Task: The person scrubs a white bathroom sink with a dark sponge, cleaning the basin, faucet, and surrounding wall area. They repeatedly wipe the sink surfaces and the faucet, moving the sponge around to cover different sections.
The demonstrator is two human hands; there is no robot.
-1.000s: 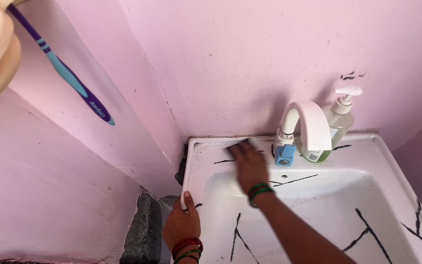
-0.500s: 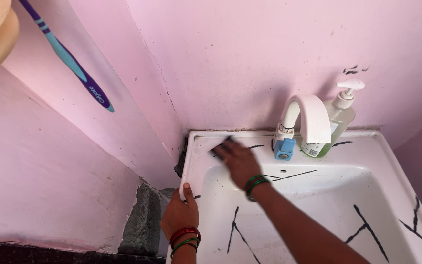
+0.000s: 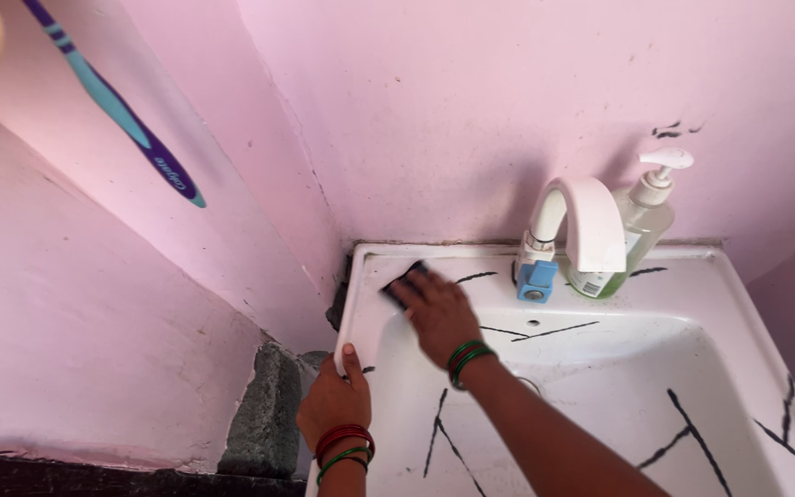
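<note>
Clearly, my right hand (image 3: pixel 439 313) pressed a dark scrubbing pad (image 3: pixel 402 283) onto the white sink's (image 3: pixel 692 276) back-left ledge. My left hand (image 3: pixel 335 405) gripped its left rim.

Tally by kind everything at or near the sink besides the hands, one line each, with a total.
Sink: 1
Tap: 1
Soap bottle: 1
Dark pad under the right hand: 1
Toothbrush: 1
Grey stone beside the left hand: 1
Total: 6
</note>
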